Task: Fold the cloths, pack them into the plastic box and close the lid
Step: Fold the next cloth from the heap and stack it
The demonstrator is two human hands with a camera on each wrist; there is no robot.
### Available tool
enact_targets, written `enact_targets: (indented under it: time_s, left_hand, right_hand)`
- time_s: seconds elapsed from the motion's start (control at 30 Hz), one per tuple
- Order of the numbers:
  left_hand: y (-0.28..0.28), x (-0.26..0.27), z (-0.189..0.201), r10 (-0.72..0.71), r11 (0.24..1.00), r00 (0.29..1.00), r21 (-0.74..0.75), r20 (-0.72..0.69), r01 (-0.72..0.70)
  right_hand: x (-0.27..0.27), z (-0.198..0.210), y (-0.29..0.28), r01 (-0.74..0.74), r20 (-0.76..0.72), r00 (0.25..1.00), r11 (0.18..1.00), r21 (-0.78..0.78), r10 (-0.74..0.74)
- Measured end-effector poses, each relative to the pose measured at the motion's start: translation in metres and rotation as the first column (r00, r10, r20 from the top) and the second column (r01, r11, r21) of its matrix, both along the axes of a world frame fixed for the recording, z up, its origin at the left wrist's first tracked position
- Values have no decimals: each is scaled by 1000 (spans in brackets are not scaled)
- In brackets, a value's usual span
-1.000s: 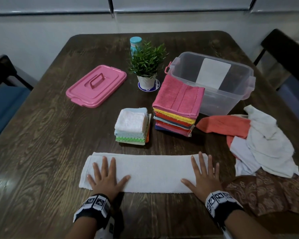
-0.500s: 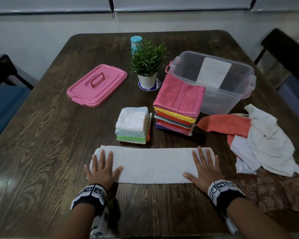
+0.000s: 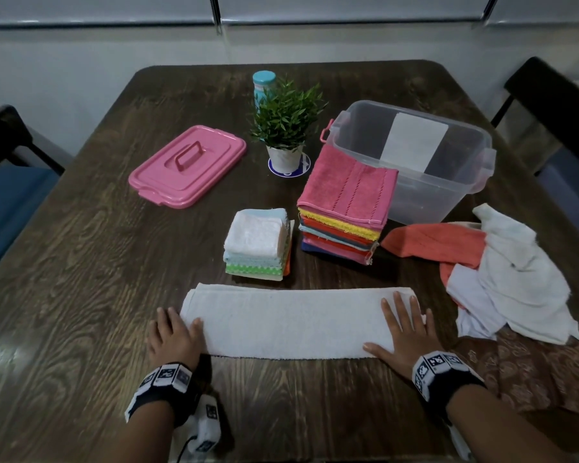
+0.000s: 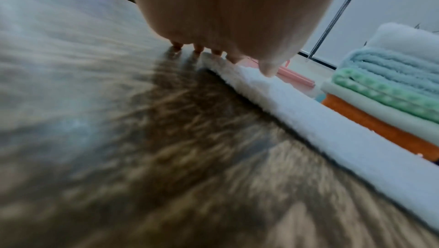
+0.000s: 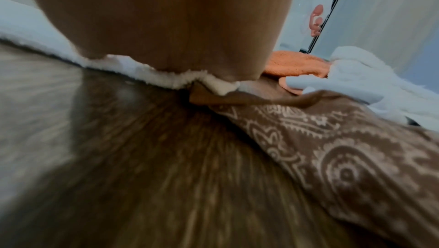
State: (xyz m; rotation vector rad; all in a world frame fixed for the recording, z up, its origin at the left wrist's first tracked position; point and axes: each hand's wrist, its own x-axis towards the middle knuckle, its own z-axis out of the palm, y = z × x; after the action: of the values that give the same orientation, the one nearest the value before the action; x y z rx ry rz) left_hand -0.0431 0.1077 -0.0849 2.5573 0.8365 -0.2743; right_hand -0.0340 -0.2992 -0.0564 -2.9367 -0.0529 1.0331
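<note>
Head view shows a long white terry cloth folded into a strip (image 3: pixel 291 324) lying across the near part of the dark wooden table (image 3: pixel 81 262). The right hand (image 3: pixel 405 335) lies flat on its right end, fingers straight and spread. The left hand (image 3: pixel 174 335) sits at the left end, fingers loosely extended, thumb on the cloth edge. Beyond stand a small stack of folded pastel cloths (image 3: pixel 258 245) and a taller stack of bright folded cloths (image 3: pixel 345 205), touching the clear plastic box (image 3: pixel 415 182). The pink lid (image 3: pixel 188 165) lies well apart, left of the potted green plant (image 3: pixel 286 128). Unfolded white and orange cloths (image 3: pixel 502 272) are heaped on the right.
</note>
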Motion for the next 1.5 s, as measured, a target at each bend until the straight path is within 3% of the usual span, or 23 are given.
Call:
enact_targets:
  time_s: [0.17,0.27,0.33,0.4,0.5,0.63,0.77,0.83,0.93,1.03,1.17,1.27,1.33,1.37,1.43,1.5]
  left_hand:
    - [4,5,3,-8,991,999,136,-39,13]
    - [11,16,7,60,997,998,-47,20,-59]
    - [15,24,9,109,984,994,-143,-15,-110]
    - [15,28,12,75,988,991,-125,-114,-89]
    - [14,30,15,34,989,990,-135,-137,-53]
    - [19,29,19,79,978,996,-191,-50,-87]
    - [26,24,29,206,914,972,-378,110,-151]
    - [26,22,36,247,860,942,-499,227,-106]
    - [11,20,57,179,842,908,-537,379,58]
    - [-17,17,79,70,830,867,-512,493,223]
    - [-63,9,96,-127,781,822,-455,555,428]
    - [-104,4,105,-350,613,751,-470,560,635]
    - [-129,1,107,-503,450,724,-572,472,685]
    - [-138,0,106,-572,388,700,-612,427,689]
    - [-146,2,101,-620,324,676,-654,399,684]
    - [-145,9,95,-558,358,729,-677,398,643]
  right_hand:
    - [-1,-3,13,-25,28,999,1000,13,25]
    - [-6,-15,10,-13,34,999,1000,26,12]
    - [-6,-19,6,25,13,1000,1000,7,-25]
    - [-5,-20,4,40,55,998,999,6,-40]
    - [-5,-16,8,39,72,997,999,29,-41]
    - [-2,-6,16,107,43,993,994,38,-109]
    - [4,-1,35,117,95,988,990,84,-125]
    - [10,7,50,93,142,984,987,131,-112]
    - [18,23,72,51,204,972,957,284,-113]
    - [25,42,90,91,151,965,817,569,-213]
    - [26,61,109,399,-257,902,445,802,-346]
    - [24,66,114,669,-617,718,79,739,-322]
    - [25,62,111,765,-750,588,-94,638,-304]
    - [26,60,108,793,-779,533,-127,596,-330]
    - [26,50,101,789,-738,521,-89,609,-429]
    - [24,41,93,737,-638,544,-54,674,-545]
